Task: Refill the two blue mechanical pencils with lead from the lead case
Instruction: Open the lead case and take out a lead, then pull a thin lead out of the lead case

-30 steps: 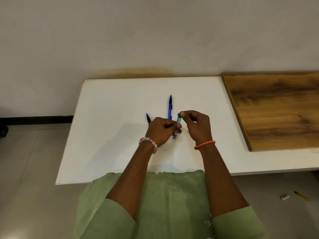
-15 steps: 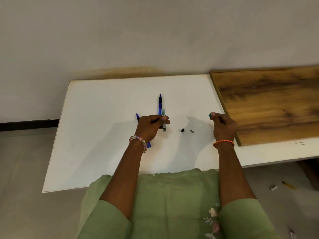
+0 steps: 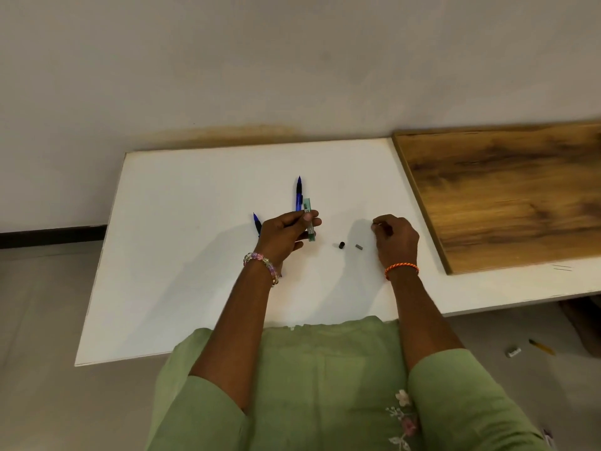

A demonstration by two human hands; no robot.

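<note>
While the left hand pinches the green lead case upright between thumb and fingers, one blue mechanical pencil pokes out just behind the case and the second blue pencil shows past the knuckles, its lower part hidden. Right of them, the right hand rests on the white counter with fingers curled; whether it pinches anything cannot be told. A small black cap and a grey piece lie between the hands. Bare counter stretches toward the left edge and the wall; the wooden board borders the right.
</note>
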